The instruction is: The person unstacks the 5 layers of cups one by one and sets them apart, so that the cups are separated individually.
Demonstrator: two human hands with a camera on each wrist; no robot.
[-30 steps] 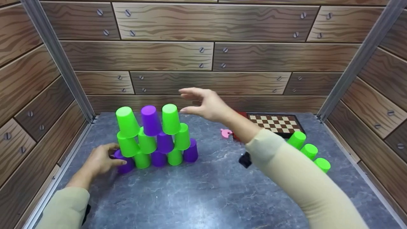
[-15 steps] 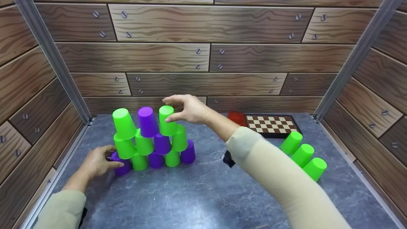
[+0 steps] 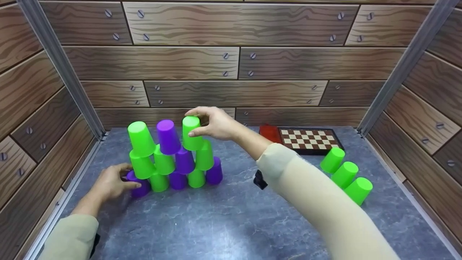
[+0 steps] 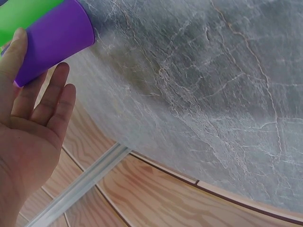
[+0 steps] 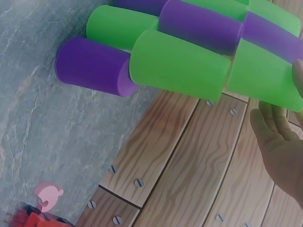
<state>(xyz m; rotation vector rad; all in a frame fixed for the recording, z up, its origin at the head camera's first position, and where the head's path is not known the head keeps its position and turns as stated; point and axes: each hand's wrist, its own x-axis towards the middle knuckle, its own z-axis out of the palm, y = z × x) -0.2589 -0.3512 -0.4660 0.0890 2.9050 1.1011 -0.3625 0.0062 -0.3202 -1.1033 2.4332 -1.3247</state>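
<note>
Upside-down green and purple cups form a three-level stack at the left of the table. My left hand [image 3: 110, 183] holds the purple cup [image 3: 140, 188] at the bottom left corner. The thumb lies across its front and the fingers go behind it, as the left wrist view also shows. Up on the top level, my right hand [image 3: 218, 124] pinches the rightmost green cup [image 3: 190, 139] between thumb and fingers. Beside that cup stand a purple cup [image 3: 168, 138] and another green cup [image 3: 140, 139]. A purple cup [image 5: 90, 66] ends the bottom row on the right.
Three green cups [image 3: 345, 174] stand in a slanting row at the right. Behind them lies a checkered game board [image 3: 308, 140] with a red item [image 3: 270, 133] at its left. The right wrist view shows a small pink piece [image 5: 47, 196]. Wood-patterned walls [image 3: 231, 63] enclose the table.
My right hand has come left and down onto the top right green cup and taken hold of it. That cup has shifted slightly up and right. The left hand stays at its purple cup.
</note>
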